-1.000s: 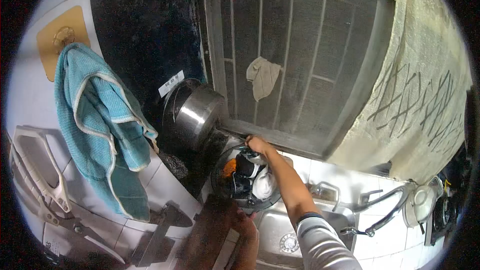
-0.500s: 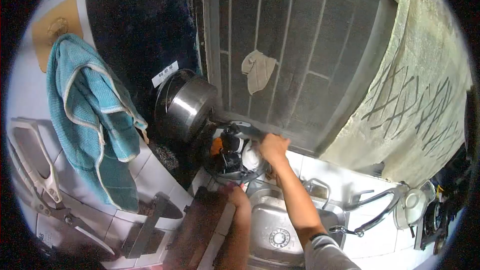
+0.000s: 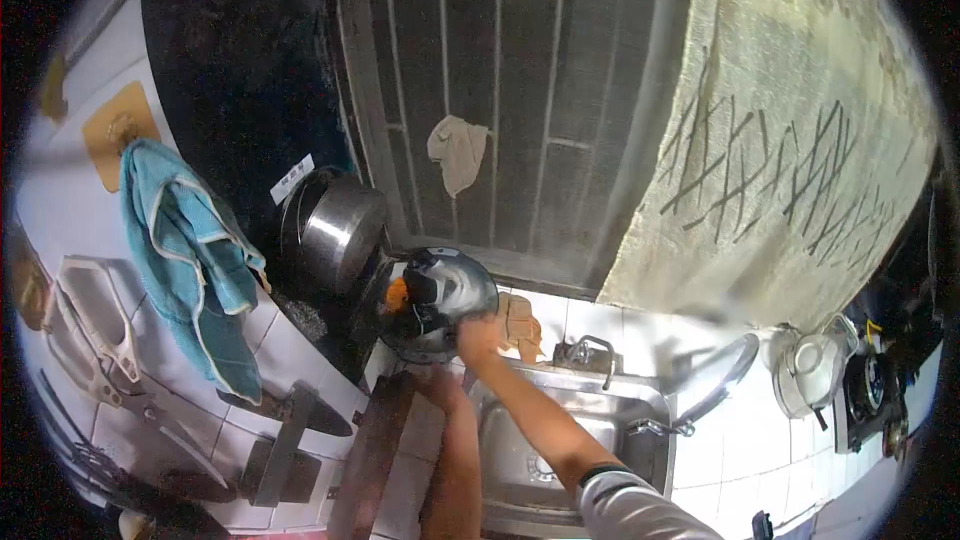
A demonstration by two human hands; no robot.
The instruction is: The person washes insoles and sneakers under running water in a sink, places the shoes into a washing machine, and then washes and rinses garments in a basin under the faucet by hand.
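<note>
A dark round bowl sits below the barred window, with orange, black and white items inside and a shiny, blurred patch over its right part. My right hand is at the bowl's lower right edge, its fingers curled in; what they grip is too blurred to make out. My left hand touches or nearly touches the bowl's near edge, and its fingers are mostly hidden. Just right of the bowl lies a brown cloth.
A metal sink with a faucet is at the lower right. A steel pot stands left of the bowl. Further left hang a blue towel and large scissors. White dishes stand far right.
My right hand has moved from the bowl's far edge round to its lower right side. The brown cloth has come into clear sight, and the view has shifted.
</note>
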